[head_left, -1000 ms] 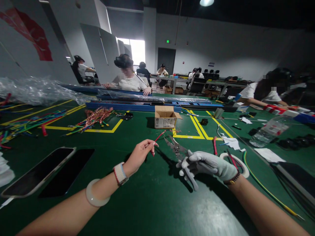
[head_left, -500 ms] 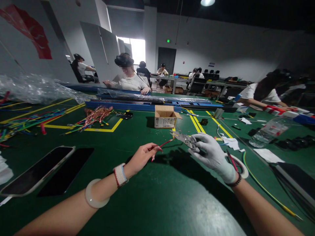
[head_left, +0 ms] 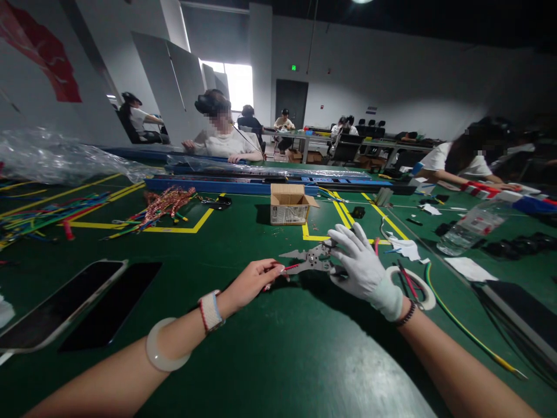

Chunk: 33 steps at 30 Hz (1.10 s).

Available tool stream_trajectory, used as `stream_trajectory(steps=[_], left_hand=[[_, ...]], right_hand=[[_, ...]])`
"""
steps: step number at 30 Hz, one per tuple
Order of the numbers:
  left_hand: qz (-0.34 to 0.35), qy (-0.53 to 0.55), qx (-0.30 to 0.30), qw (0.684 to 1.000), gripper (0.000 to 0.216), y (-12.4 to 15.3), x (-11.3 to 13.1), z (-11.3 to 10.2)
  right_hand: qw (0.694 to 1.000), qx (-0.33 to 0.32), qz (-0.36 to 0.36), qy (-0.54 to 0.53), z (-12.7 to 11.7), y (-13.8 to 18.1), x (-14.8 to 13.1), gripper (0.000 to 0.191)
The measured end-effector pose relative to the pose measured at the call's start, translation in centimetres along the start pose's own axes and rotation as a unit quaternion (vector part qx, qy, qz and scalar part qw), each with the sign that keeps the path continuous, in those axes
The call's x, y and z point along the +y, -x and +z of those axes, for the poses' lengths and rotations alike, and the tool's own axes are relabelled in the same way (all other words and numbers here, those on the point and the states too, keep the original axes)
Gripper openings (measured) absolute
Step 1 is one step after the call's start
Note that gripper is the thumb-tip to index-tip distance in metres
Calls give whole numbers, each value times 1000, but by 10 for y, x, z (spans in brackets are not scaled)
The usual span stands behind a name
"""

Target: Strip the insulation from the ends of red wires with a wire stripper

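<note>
My bare left hand (head_left: 252, 283) pinches a short red wire (head_left: 292, 267) between thumb and fingers. My right hand (head_left: 363, 261), in a white glove, holds a pair of grey wire strippers (head_left: 312, 259) whose jaws point left and stand apart. The lower jaw lies right by the wire, close to my left fingertips; whether it touches the wire I cannot tell. The strippers' handles are mostly hidden behind the gloved fingers. Beyond the tool stands an open cardboard box (head_left: 289, 215), with small scraps on the table beside it.
Two phones (head_left: 65, 302) lie at the left, with bundles of coloured wires (head_left: 52, 212) and bare copper braid (head_left: 167, 203) behind. To the right are a tape roll (head_left: 429, 296), a yellow-green cable (head_left: 461, 331) and a water bottle (head_left: 470, 229). A co-worker (head_left: 224, 139) sits across the table.
The strippers have come left and down toward my left hand, and their jaws have spread. My right fingers have opened wider. The left hand still holds the red wire.
</note>
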<state>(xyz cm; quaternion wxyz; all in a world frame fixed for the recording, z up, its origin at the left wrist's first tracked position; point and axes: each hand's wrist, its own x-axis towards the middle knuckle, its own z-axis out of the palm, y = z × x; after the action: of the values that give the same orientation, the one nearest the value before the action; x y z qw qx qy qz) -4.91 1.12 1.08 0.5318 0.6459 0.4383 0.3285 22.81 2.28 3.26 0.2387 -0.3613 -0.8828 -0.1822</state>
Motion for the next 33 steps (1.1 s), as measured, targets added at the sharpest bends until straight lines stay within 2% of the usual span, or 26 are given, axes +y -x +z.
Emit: stream_trajectory(steps=[10,17,28,33], left_hand=[[-14,-3,10,1000,35,0,3,2],[-16,-4,-7,1000,35,0,1,1],[-19,42,-34,998,37,-3,-4,0],[-13,102,-37,994,35,-5,-9,-1]], right_hand=[[999,-21,-4,25,-2,-1,-3,40],[998,-19,-15,53,-4,-1,-5,41],[998,-5,-34,59,1,-1,-2,25],[999,-1,-33,32,3,-2,-2,16]])
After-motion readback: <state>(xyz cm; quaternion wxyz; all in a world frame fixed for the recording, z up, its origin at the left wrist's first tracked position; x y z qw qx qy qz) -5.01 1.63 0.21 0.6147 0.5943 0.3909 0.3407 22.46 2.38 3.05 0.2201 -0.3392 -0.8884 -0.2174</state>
